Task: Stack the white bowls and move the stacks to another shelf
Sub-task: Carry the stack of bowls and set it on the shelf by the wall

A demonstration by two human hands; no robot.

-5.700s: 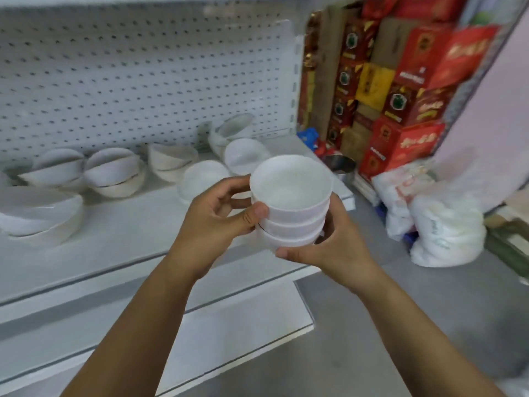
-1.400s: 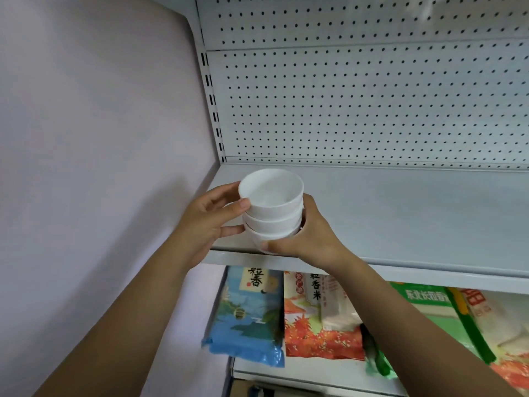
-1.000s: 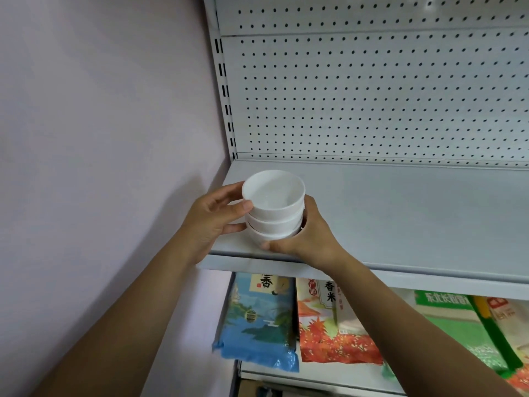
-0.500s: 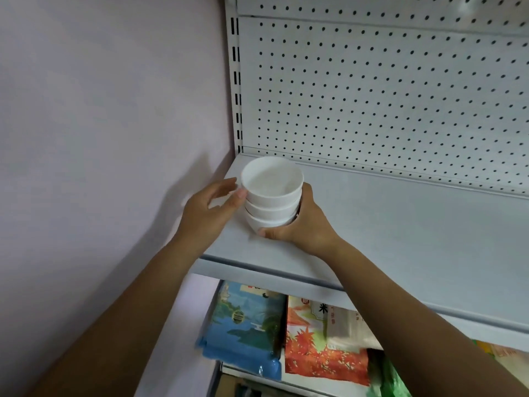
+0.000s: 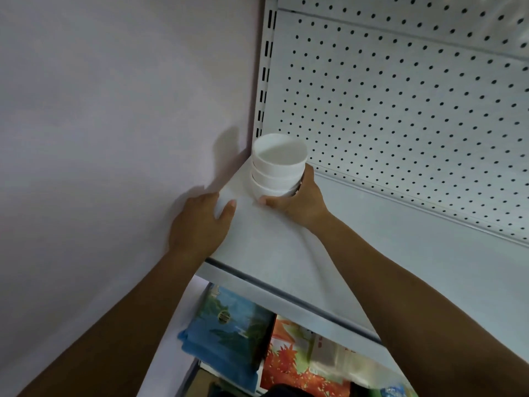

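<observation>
A stack of three white bowls (image 5: 277, 164) stands upright in the back left corner of a white shelf (image 5: 286, 253), close to the wall and the pegboard. My right hand (image 5: 297, 199) wraps around the stack's lower right side, thumb at the base of the bottom bowl. My left hand (image 5: 200, 222) is off the bowls, a short way to their left and nearer me, fingers loosely curled over the shelf's left edge with nothing in it.
A white pegboard back panel (image 5: 400, 110) rises behind the shelf. A pale wall (image 5: 114, 110) closes the left side. Under the shelf lie a blue printed bag (image 5: 229, 333) and a red-orange printed bag (image 5: 297, 356).
The stack has gone back and left into the shelf's corner and now rests there. My left hand has let go of the bowls and drawn back; my right hand still holds them.
</observation>
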